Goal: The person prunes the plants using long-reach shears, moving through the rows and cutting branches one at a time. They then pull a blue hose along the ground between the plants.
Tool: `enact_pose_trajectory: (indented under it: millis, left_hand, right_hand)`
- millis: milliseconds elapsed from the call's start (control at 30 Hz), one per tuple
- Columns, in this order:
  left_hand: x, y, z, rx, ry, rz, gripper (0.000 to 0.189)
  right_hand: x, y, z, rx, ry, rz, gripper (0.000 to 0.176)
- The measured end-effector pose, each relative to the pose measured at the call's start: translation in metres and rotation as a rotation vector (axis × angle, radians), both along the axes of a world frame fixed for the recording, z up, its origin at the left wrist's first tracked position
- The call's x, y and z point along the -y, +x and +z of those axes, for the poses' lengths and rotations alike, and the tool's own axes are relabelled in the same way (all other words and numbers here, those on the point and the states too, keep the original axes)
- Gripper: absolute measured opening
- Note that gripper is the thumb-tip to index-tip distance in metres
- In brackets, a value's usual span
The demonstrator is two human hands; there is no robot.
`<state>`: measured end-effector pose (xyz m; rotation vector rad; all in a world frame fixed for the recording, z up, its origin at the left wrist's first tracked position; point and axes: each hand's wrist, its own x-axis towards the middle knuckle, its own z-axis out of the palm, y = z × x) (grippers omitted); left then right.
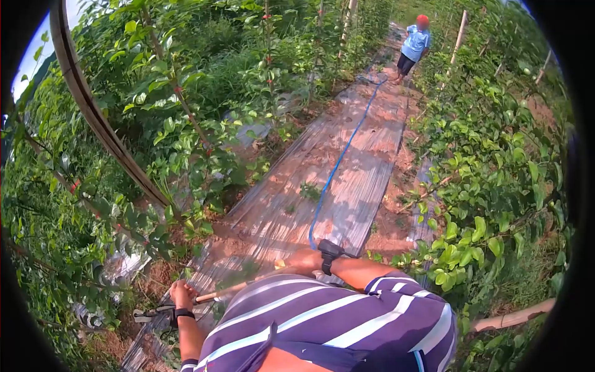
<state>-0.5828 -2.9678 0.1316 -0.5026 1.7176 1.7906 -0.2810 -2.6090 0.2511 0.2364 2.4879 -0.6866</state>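
Observation:
My left hand (181, 291) is at lower left with its fingers curled closed; what lies inside them is hidden. Right beside its wrist ends a slim tan wooden pole (238, 286), slanting up to my right hand (302, 260). The right hand is closed at the pole's upper end, in front of my striped shirt, its fingers partly hidden. A blue hose (338, 162) runs from just beyond that hand up along the path. Black straps with devices sit on my right wrist (328, 254) and left wrist (176, 315).
Plastic sheeting (297, 180) with soil on it covers the strip ahead. Leafy plants on stakes line both sides. A thick wooden post (99, 115) leans at left, and a pole (514, 316) lies at lower right. Up the path stands a person (415, 44) in light blue.

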Motion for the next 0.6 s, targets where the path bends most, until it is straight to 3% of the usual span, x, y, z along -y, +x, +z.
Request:
enact_pose_trajectory:
  millis: [100, 200, 267, 333, 367, 400, 467, 500, 567, 600]
  left_hand:
    - [-0.057, -0.02, 0.153, -0.589, 0.107, -0.151, 0.009]
    - [-0.101, 0.019, 0.312, -1.164, 0.093, -0.27, 0.016]
    - [-0.112, 0.058, 0.378, -1.402, 0.284, -0.225, 0.019]
    - [-0.117, 0.087, 0.433, -1.892, 0.504, -0.388, 0.037]
    - [-0.118, 0.107, 0.449, -1.976, 0.569, -0.316, 0.045]
    - [-0.129, 0.131, 0.467, -2.027, 0.77, -0.187, 0.038]
    - [-0.103, 0.128, 0.485, -1.971, 0.861, -0.472, 0.042]
    - [-0.107, 0.146, 0.479, -2.194, 0.981, -0.286, 0.07]
    - [-0.112, 0.155, 0.486, -2.188, 1.014, -0.325, 0.07]
    - [-0.114, 0.159, 0.486, -2.197, 1.017, -0.333, 0.069]
  right_hand:
    - [-0.004, 0.005, -0.009, -0.023, -0.058, -0.019, 0.039]
    - [-0.016, 0.006, -0.051, 0.021, -0.067, 0.033, 0.045]
    - [-0.016, 0.008, -0.047, -0.09, -0.128, -0.003, 0.042]
    - [-0.015, 0.002, -0.02, -0.046, -0.084, -0.009, 0.04]
    - [-0.02, 0.0, -0.033, -0.017, -0.122, -0.008, 0.036]
    - [-0.022, -0.002, -0.031, -0.03, -0.125, -0.021, 0.036]
    - [-0.026, -0.004, -0.017, 0.055, -0.14, 0.073, 0.032]
    - [-0.025, -0.003, -0.008, 0.053, -0.136, 0.023, 0.031]
    - [-0.019, -0.001, 0.018, -0.004, -0.125, -0.042, 0.031]
    - [-0.023, -0.003, 0.003, -0.01, -0.135, -0.014, 0.033]
